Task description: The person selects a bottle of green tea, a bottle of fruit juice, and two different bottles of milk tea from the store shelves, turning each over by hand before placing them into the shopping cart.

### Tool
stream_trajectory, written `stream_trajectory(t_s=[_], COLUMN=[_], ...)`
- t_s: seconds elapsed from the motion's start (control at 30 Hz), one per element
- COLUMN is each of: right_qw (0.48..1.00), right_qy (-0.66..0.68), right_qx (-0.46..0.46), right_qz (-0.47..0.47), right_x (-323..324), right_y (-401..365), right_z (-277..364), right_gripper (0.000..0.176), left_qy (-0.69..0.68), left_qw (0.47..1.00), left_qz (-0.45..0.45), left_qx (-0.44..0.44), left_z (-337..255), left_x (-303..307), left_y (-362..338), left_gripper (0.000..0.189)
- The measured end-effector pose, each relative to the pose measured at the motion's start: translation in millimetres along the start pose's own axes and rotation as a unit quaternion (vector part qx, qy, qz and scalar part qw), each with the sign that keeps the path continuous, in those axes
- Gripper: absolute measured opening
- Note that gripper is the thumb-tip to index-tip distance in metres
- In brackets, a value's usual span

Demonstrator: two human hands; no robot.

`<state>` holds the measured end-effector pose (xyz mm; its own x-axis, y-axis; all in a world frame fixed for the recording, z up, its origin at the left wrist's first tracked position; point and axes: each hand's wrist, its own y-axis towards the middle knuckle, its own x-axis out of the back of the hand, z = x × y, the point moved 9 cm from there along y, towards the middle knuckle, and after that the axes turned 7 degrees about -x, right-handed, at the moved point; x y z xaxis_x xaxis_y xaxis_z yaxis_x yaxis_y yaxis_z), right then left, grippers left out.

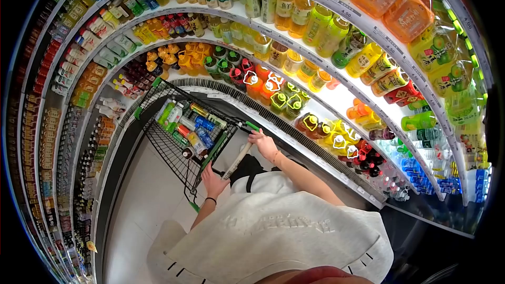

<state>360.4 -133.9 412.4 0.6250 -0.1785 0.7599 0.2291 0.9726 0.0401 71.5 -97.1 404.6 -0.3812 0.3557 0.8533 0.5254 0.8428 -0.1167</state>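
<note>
A black wire shopping cart [168,153] with green corner parts stands in front of me. Its pale push handle [239,159] runs slantwise between my hands. My left hand [213,181], with a dark band at the wrist, is closed at the handle's near-left end. At the other end, by a green end piece, my right hand [263,144] has its fingers curled round the handle. In the cart lie green-capped bottles [171,115], blue cans [203,130] and several other drinks, jumbled together. Parts of the fingers on both sides are hidden.
Curved-looking drink shelves [294,39] wrap round the front and right, packed with bottles and price strips. Large handled juice bottles [286,100] fill the lowest front shelf. More drink shelves [58,121] rise on the left. Light floor tiles [131,205] show beside the cart.
</note>
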Motion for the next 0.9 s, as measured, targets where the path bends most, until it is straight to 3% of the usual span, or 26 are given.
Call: stream_trajectory(t_s=[0.2,0.5,0.63,0.9], right_qw=[0.999,0.999,0.999,0.998], right_qy=[-0.018,-0.016,-0.043,-0.067], right_qx=[-0.014,-0.004,-0.015,0.012], right_qz=[0.027,-0.030,-0.013,0.003], right_x=[-12.4,-40.8,-38.4,-33.4], right_y=[27.2,58.2,68.9,75.7], right_z=[14.2,17.6,28.8,47.6], right_gripper=[0.032,0.026,0.025,0.026], left_qy=[-0.009,-0.008,-0.015,-0.082], left_qw=[1.000,0.999,0.999,0.995], left_qz=[0.006,0.030,0.023,0.056], left_qx=[-0.012,0.014,0.026,0.022], left_z=[19.4,52.9,61.7,72.3], left_x=[13.8,21.6,24.8,32.8], left_y=[18.6,42.4,49.3,61.5], left_gripper=[0.116,0.113,0.114,0.124])
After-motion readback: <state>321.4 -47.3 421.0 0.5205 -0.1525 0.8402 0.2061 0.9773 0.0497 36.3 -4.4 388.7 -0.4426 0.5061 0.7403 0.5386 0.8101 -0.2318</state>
